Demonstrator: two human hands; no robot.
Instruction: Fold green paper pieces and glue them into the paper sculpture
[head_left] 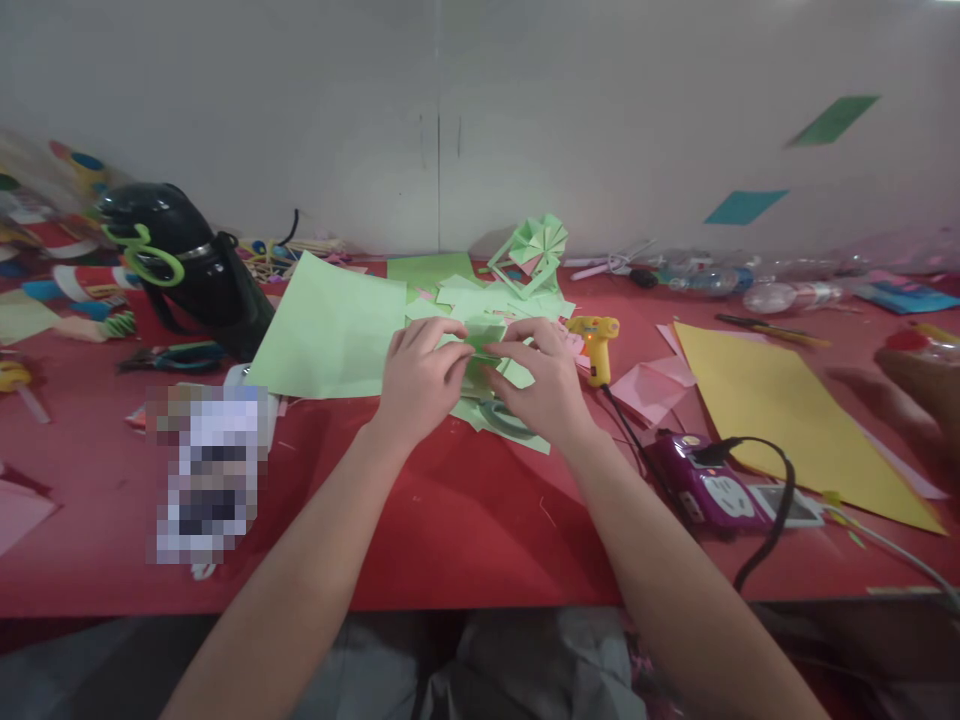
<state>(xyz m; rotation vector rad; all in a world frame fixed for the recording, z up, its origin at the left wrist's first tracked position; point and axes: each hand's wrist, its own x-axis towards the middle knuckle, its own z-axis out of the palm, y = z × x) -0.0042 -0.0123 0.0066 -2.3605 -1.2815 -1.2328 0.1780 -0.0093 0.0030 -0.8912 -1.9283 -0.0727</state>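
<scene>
My two forearms (330,560) come in over the near edge of the red desk (442,520) and converge toward the middle, wrists bent slightly inward, knuckles up. Right of them I have a purple socket block (682,470) with a black plug on it. My left hand (424,380) and right hand (544,385) face each other, nearly meeting; on each, thumb and index pinch the folded green paper (484,335), the thumb lower than the index. That piece sits between my hands, centred, just this side of the green scraps (487,295). Its pinched edge runs left to right across my view, but my fingers cover too much to tell its long axis. Beside my left hand lies a large pale green sheet (337,335); beside my right, a yellow glue gun (598,350), handle toward me. Farther left, a black flask (165,230) leans left, its contents hidden. Behind the scraps sits a green paper model (536,250). At far right, clear plastic bottles (791,296) lie on their sides; I cannot tell what they contain.
</scene>
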